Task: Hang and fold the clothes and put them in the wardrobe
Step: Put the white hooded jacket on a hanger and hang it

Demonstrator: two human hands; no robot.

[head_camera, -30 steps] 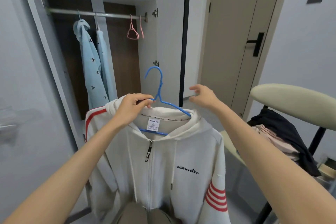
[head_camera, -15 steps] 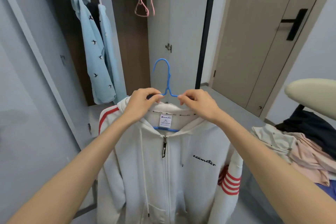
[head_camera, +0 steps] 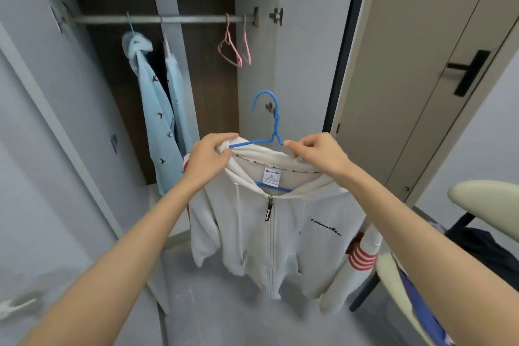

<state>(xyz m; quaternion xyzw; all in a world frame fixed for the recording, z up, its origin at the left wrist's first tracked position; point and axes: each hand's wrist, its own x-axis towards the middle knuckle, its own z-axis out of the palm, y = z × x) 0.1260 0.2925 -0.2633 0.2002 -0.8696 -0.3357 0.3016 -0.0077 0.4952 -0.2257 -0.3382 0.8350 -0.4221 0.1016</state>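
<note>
At the centre of the frame, your left hand curls round the neckline of the white hoodie where it meets one arm of the blue hanger. Your right hand pinches the neckline on the other side. The zipped hoodie hangs in front of the open wardrobe, below its rail, which holds a light blue garment and pink hangers.

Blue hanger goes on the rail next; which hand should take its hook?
Probably right: the right hand pinches the hoodie at the neck of the blue hanger; the left hand grips a shoulder farther out.
</note>
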